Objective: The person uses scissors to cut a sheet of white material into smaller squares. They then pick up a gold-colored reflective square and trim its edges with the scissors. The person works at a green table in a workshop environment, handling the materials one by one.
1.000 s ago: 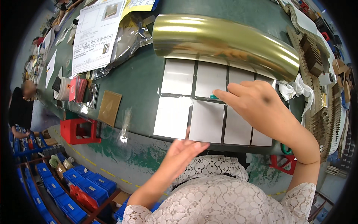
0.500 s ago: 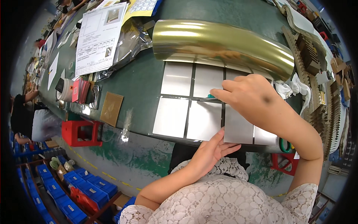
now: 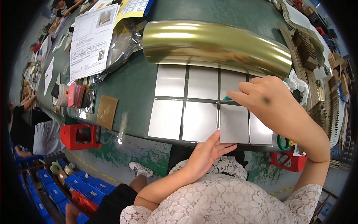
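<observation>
Partly hidden: teal tool (image 3: pixel 226 98) under right hand (image 3: pixel 272 100).

8 flat silvery sheets (image 3: pixel 199 121), perhaps film

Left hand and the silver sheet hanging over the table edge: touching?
Touching. Head view shows the left hand with thumb and fingertips against the lower edge of the silver sheet, no gap visible.

Panels (image 3: pixel 199 121): silver-grey, matte, dark gaps between forming a grid. Roll (image 3: pixel 216 43): shiny gold. Table (image 3: pixel 138 82): dark green, scuffed paler at the front edge. Tool tip (image 3: pixel 226 99): teal. Card (image 3: pixel 107 112): brown. Crates (image 3: pixel 76 136): red. Bins (image 3: pixel 80 184): blue. Blouse (image 3: pixel 223 201): white lace, floral pattern.
</observation>
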`<state>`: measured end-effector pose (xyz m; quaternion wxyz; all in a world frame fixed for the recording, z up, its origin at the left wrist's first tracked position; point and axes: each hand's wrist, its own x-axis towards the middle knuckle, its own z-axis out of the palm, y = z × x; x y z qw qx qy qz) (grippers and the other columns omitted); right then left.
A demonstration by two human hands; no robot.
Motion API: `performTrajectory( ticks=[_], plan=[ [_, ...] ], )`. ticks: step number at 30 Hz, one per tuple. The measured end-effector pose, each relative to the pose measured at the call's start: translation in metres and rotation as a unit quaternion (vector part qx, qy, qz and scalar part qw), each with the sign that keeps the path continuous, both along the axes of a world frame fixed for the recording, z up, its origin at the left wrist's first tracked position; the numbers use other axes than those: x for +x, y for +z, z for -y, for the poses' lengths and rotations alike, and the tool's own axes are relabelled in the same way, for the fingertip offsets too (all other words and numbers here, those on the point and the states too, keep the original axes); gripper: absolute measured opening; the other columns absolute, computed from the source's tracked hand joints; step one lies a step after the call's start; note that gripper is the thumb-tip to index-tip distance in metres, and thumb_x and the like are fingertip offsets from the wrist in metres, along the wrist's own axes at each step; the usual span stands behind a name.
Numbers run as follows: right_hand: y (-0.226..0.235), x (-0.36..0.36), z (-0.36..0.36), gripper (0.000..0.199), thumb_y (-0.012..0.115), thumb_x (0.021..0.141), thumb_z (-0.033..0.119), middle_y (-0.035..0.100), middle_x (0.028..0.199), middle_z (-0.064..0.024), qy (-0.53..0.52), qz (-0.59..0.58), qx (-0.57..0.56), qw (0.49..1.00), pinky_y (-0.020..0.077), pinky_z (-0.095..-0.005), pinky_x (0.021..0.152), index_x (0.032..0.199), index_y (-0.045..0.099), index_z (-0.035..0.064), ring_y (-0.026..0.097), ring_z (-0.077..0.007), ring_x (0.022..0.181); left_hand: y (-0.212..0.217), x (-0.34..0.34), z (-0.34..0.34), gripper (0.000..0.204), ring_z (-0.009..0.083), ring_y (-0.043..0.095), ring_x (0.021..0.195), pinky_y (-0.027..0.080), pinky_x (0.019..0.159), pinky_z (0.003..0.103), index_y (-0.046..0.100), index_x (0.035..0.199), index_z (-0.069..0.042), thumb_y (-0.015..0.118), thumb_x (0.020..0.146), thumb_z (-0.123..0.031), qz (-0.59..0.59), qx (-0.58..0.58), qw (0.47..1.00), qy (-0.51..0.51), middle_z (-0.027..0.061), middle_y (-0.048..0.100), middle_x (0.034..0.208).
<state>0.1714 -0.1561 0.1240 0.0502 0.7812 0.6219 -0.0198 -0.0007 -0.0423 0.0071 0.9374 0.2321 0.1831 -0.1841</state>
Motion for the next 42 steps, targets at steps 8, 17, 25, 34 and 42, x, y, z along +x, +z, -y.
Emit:
performTrajectory(
  ticks=[8, 17, 25, 34, 42],
  plan=[
    [-0.008, 0.002, 0.010, 0.017, 0.068, 0.061, 0.003, 0.056, 0.066, -0.0052, 0.004, 0.004, 0.038, 0.999, 0.0451, -0.0309, 0.052, 0.074, 0.058, 0.0064, 0.063, -0.0227, 0.066, -0.004, 0.012, 0.032, 0.049, 0.0307, 0.049, 0.123, 0.038, 0.107, 0.042, 0.036, 0.133, 0.009, 0.040, 0.102, -0.028, -0.023, 0.009, 0.996, -0.081, 0.0203, 0.049, 0.132],
    [-0.011, 0.003, 0.017, 0.020, 0.064, 0.067, 0.003, 0.052, 0.068, -0.0024, 0.008, 0.027, -0.025, 0.999, 0.0423, -0.0305, 0.057, 0.085, 0.058, 0.0080, 0.060, -0.0192, 0.069, 0.005, 0.022, 0.046, 0.041, 0.0356, 0.048, 0.124, 0.040, 0.106, 0.041, 0.036, 0.129, 0.006, 0.036, 0.103, -0.026, -0.013, -0.059, 0.997, -0.047, 0.0199, 0.045, 0.133],
    [0.000, 0.004, 0.029, 0.016, 0.063, 0.067, 0.003, 0.054, 0.069, -0.0028, -0.005, 0.026, -0.053, 0.998, 0.0432, -0.0314, 0.057, 0.081, 0.057, 0.0080, 0.061, -0.0204, 0.070, 0.009, 0.022, 0.047, 0.045, 0.0332, 0.046, 0.127, 0.038, 0.109, 0.042, 0.032, 0.133, 0.008, 0.031, 0.104, -0.026, 0.004, -0.060, 0.996, -0.060, 0.0197, 0.043, 0.137],
    [0.008, 0.007, 0.055, 0.012, 0.060, 0.069, 0.003, 0.055, 0.071, -0.0064, -0.039, 0.003, -0.054, 0.998, 0.0436, -0.0344, 0.058, 0.080, 0.060, 0.0060, 0.060, -0.0246, 0.070, 0.014, 0.023, 0.047, 0.051, 0.0313, 0.042, 0.130, 0.033, 0.112, 0.041, 0.028, 0.136, 0.010, 0.028, 0.104, -0.029, -0.003, -0.046, 0.995, -0.090, 0.0254, 0.041, 0.137],
    [0.017, 0.003, 0.078, 0.007, 0.058, 0.070, 0.004, 0.054, 0.071, -0.0074, -0.092, 0.017, -0.078, 0.993, 0.0437, -0.0369, 0.063, 0.076, 0.060, 0.0060, 0.059, -0.0260, 0.074, 0.016, 0.022, 0.047, 0.048, 0.0314, 0.042, 0.130, 0.031, 0.113, 0.041, 0.032, 0.132, 0.011, 0.029, 0.104, -0.028, -0.019, -0.039, 0.996, -0.078, 0.0280, 0.041, 0.137]
  ],
)
